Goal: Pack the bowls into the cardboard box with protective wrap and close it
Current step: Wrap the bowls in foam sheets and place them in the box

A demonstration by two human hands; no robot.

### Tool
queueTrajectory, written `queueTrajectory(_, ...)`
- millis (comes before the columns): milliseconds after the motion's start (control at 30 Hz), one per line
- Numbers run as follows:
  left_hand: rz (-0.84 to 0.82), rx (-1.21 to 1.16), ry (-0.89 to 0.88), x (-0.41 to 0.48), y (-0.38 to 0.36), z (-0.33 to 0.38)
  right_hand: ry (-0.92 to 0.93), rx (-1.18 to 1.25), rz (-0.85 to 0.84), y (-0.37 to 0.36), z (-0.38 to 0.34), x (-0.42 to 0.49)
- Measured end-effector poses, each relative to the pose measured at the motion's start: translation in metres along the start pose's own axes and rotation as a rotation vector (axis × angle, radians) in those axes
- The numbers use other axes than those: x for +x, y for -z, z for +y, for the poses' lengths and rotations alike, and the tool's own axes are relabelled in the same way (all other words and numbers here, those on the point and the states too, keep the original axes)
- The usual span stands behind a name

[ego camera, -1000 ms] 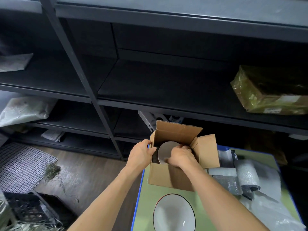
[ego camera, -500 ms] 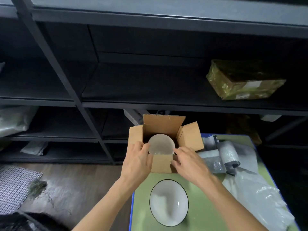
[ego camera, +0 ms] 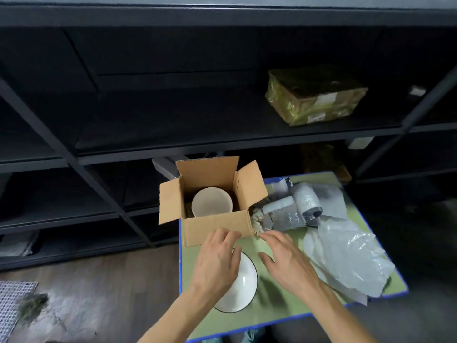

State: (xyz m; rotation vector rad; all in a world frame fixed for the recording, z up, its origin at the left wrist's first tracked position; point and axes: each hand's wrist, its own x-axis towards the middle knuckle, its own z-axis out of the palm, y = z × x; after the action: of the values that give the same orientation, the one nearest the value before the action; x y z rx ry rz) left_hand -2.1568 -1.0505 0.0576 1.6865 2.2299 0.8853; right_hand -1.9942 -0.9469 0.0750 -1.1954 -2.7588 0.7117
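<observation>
The main risk sat inside the cardboard box (ego camera: 215,227): the white bowl (ego camera: 211,203) in it showed no wrap round it, so a second one set on top would probably meet ceramic against ceramic and could chip. The box also stood at the far left corner of the green table (ego camera: 272,309), its left flap hanging past the edge, and a push from the near side might slide it off. The dark-rimmed bowl (ego camera: 244,280) lay near the table's left edge too, where a careless sweep of a wrist could knock it to the floor

The left hand (ego camera: 217,263) hovered over that bowl's left half with fingers loosely extended, gripping nothing, its fingertips just short of the box's near wall. The right hand (ego camera: 288,264) was spread, palm down and empty, just right of the bowl, fingers reaching toward the box's near right corner. Whether either hand touched the bowl could not be told through the blur

The bubble wrap roll (ego camera: 306,201) and a crumpled plastic sheet (ego camera: 346,253) lay to the right, apart from both hands
</observation>
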Motion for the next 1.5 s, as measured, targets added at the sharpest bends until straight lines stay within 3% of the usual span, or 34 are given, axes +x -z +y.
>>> queueTrajectory(400,-0.256,0.039,-0.043,0.02,-0.061,0.054,-0.162,0.004,-0.116,0.006,0.078,-0.024)
queueTrajectory(933,-0.559,0.127,-0.129,0.078,-0.173,0.138,-0.602,-0.063,-0.054,0.044,0.226,-0.075)
queueTrajectory(1200,-0.715,0.186,-0.113,0.094,-0.206,0.157,-0.731,-0.037,-0.08,0.044,0.252,-0.063)
queueTrajectory(1500,-0.722,0.069,-0.008,0.097,-0.208,0.143,-0.828,0.182,-0.008,0.034,0.257,-0.051)
